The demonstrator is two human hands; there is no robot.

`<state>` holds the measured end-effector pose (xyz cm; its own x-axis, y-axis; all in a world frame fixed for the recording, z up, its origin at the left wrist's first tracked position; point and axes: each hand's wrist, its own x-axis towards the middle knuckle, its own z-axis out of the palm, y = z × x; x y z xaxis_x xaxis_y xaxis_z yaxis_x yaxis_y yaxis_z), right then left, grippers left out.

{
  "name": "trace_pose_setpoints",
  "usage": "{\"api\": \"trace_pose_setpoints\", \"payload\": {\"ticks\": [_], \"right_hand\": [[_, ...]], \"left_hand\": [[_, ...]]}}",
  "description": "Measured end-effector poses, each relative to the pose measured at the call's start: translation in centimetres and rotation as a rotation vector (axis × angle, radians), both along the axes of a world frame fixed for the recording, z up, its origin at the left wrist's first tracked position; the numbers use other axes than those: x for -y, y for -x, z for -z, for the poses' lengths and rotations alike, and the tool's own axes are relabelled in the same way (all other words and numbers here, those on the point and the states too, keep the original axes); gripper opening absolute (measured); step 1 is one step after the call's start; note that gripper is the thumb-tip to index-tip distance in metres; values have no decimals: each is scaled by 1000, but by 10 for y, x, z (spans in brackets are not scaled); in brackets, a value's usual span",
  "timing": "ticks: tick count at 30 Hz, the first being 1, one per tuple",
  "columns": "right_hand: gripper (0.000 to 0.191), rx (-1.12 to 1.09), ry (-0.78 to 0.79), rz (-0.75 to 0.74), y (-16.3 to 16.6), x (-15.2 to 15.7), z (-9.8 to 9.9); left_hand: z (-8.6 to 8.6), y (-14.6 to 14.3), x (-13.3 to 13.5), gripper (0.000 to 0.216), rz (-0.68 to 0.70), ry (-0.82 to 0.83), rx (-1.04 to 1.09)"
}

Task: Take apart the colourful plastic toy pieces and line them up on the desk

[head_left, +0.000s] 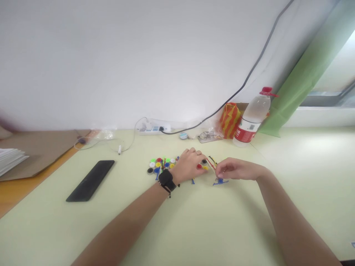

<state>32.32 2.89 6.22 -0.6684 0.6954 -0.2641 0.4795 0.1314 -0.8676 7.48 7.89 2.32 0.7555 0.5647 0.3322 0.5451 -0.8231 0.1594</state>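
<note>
My left hand (190,164) wears a black watch (167,180) and reaches over a spread of small coloured plastic pieces. Its fingers are bent together, and what they grip, if anything, is hidden. A red disc (199,166) and a yellow piece (205,168) show at its fingertips. To the right, my right hand (237,169) has thumb and fingers pinched at a small blue plastic piece (221,181) just above the table. A thin red stick (211,163) slants between the two hands. Several coloured discs (159,164) and a blue stick (157,173) lie left of my left wrist.
A black flat slab (91,181) lies on the pale green table (194,229) at the left. Behind are a power strip (155,128), a round tin (183,136), a red-and-yellow bag (230,120) and a large water bottle (252,118). Cardboard (41,147) and papers (11,160) occupy the far left.
</note>
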Motion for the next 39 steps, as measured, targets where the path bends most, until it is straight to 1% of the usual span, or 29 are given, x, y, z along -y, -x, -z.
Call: {"api": "trace_pose_setpoints", "payload": {"ticks": [2,5,7,10,12,13,15,19,23,26,28,30,33,39], "right_hand": [[33,-34,-11,16,1,2,-3],[36,-75,30,83,2,3,-4],[35,-148,37,170,4,1,-1],[31,-323,38,354,10,-3,8],[29,-452,78,478,19,-7,14],[28,-512,108,527,24,-8,17],[25,-622,166,591,34,-11,20],[20,-787,238,654,49,-13,25],[18,-820,207,767,56,-12,30],[21,-786,158,806,59,-11,33],[24,-757,134,837,61,-11,34],[24,-751,124,841,63,-11,34],[23,-779,112,781,65,-10,31],[19,-735,30,652,63,-5,23]], "left_hand": [[2,-5,4,38,-47,-33,12],[-4,-5,5,44,-36,15,83],[-13,-3,4,45,-17,98,175],[-28,-1,6,43,35,297,335],[-35,-3,10,44,92,411,424],[-37,-4,12,44,108,435,457],[-40,-7,17,42,102,428,505],[-40,-11,23,44,34,379,539],[-36,-16,24,38,-42,346,541],[-33,-19,24,37,-66,308,559],[-33,-20,23,39,-37,307,582],[-34,-19,22,34,9,331,588],[-36,-15,20,25,39,361,576],[-44,-6,16,19,75,434,554]]}}
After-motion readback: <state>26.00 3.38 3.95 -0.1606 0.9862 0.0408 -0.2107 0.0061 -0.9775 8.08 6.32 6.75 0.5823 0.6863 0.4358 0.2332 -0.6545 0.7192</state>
